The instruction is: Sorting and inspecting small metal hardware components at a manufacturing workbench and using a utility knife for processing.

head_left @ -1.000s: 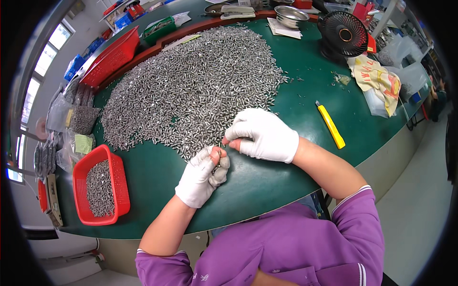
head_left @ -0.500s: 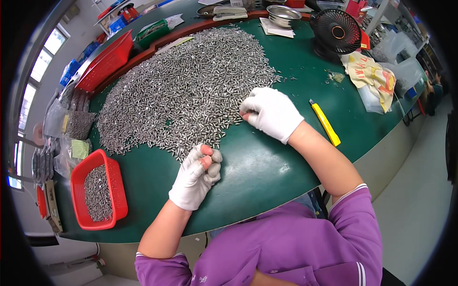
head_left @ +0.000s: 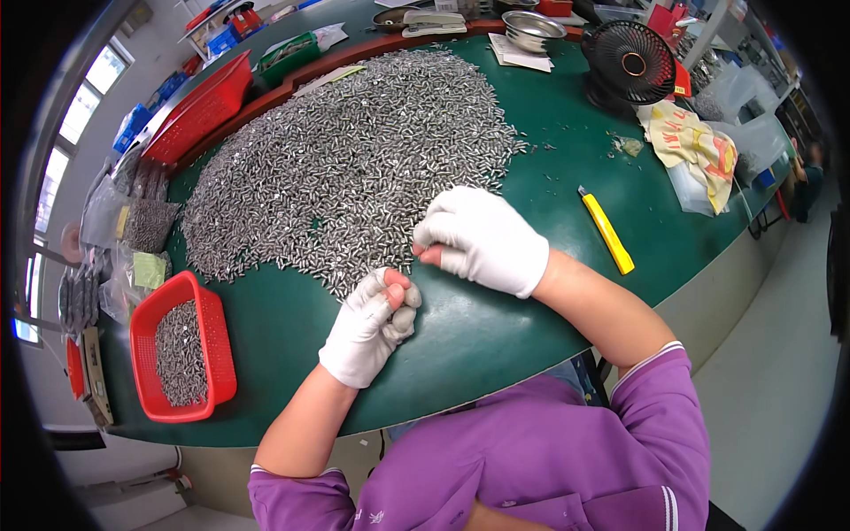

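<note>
A broad heap of small silvery metal pins (head_left: 354, 150) is spread over the green tabletop (head_left: 478, 345). My left hand (head_left: 367, 332), in a white glove with thumb and a fingertip bare, is closed at the heap's near edge. Its fingers curl together, and whatever they grip is too small or hidden to make out. Just right of it, my right hand (head_left: 485, 243), gloved the same way, pinches thumb and finger together over the heap's near right edge. What lies between those fingertips does not show clearly.
A red plastic basket (head_left: 228, 350) of similar pins stands at the left. To the right lies a yellow utility knife (head_left: 607, 234), with a black fan (head_left: 630, 62) and a patterned cloth (head_left: 695, 150) beyond. Filled plastic bags (head_left: 146, 226) sit at the left edge.
My right hand has moved left and nearer to me, toward my left hand. My left hand has shifted slightly right, still closed.
</note>
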The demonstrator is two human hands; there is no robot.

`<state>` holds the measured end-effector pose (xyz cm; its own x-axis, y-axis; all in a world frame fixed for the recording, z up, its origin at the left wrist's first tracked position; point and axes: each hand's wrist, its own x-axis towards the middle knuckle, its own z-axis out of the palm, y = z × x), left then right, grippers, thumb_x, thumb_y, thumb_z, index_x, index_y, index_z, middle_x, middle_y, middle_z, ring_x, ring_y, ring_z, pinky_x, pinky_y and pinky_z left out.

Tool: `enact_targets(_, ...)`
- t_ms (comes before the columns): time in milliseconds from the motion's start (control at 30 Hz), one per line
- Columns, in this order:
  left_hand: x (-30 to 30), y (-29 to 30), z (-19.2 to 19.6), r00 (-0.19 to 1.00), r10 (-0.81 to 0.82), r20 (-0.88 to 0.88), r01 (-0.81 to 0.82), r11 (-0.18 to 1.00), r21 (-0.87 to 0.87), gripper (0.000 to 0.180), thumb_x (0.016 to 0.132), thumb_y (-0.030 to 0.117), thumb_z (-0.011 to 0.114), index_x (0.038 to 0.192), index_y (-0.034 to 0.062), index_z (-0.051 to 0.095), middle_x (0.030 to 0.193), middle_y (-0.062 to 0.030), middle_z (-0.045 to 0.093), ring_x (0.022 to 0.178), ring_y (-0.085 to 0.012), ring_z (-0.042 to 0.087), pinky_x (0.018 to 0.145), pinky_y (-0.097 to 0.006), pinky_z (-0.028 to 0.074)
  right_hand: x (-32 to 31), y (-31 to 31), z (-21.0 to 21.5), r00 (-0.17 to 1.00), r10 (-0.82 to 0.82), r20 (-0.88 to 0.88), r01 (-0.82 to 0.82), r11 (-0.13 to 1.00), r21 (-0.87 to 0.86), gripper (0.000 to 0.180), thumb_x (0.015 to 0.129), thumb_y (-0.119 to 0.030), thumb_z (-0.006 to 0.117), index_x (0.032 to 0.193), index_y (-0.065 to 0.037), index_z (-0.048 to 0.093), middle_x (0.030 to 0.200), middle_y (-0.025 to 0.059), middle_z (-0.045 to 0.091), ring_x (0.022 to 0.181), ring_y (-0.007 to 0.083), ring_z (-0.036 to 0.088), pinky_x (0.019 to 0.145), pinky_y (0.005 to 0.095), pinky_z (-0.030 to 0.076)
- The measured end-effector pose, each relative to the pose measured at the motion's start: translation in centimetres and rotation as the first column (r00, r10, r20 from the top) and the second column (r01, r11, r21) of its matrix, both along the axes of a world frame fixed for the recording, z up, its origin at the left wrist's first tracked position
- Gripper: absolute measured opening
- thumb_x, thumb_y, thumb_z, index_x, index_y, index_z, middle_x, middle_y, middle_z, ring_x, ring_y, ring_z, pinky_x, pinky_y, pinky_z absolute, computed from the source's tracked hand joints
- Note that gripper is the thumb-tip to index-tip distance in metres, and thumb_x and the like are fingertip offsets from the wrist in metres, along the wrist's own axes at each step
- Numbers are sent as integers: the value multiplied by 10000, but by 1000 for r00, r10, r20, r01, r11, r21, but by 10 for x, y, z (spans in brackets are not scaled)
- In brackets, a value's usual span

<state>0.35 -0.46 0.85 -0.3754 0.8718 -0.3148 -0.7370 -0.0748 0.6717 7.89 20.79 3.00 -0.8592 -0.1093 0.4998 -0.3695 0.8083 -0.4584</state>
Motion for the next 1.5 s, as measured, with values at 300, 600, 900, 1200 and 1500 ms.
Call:
enact_targets(300, -2, 1, -3, 995, -97, -26, 98, 995, 21, 142, 945, 215, 632, 1015, 94, 602, 851, 8, 590, 627, -62, 434, 564, -194, 348, -1, -14, -6, 989, 147, -23, -147, 989, 8, 154, 838, -278, 654, 882, -130, 655, 858, 55, 600, 828, 285, 590, 732, 392, 481)
enact_targets(600, 0, 0, 0, 998, -43, -51, 41, 998, -39, 175, 958, 289, 606, 988, 120, 576, 861, -6, 584, 644, -81, 458, 603, -212, 395, 1, -9, -3, 996, -73, -57, 74, 997, 19, 128, 794, -181, 689, 912, -131, 693, 850, 53, 628, 830, 269, 605, 736, 390, 497)
enact_targets(900, -1, 0, -3, 998, 24, -66, -22, 999, 28, 236, 934, 242, 629, 1102, 95, 551, 927, -29, 581, 676, -85, 458, 629, -218, 398, -6, 0, -20, 992, -122, 44, 109, 969, 223, 97, 779, -161, 687, 875, -151, 691, 823, 50, 611, 819, 274, 602, 699, 403, 503)
enact_targets(1200, -3, -3, -9, 1000, 1, -1, -1, 998, 59, 152, 943, 166, 618, 1073, 111, 559, 921, -21, 600, 651, -66, 450, 621, -208, 396, -4, -6, -13, 979, -3, 205, 34, 988, -148, 124, 812, -173, 686, 896, -84, 673, 853, 90, 611, 833, 268, 608, 741, 387, 498)
enact_targets(1500, 0, 2, -6, 999, -10, -42, 11, 999, 38, 151, 935, 126, 632, 1070, 115, 567, 885, -3, 589, 643, -55, 441, 578, -178, 357, 4, -19, -3, 925, 189, 330, 5, 862, -507, 231, 815, -186, 702, 993, -40, 673, 906, 103, 625, 817, 189, 626, 746, 306, 509)
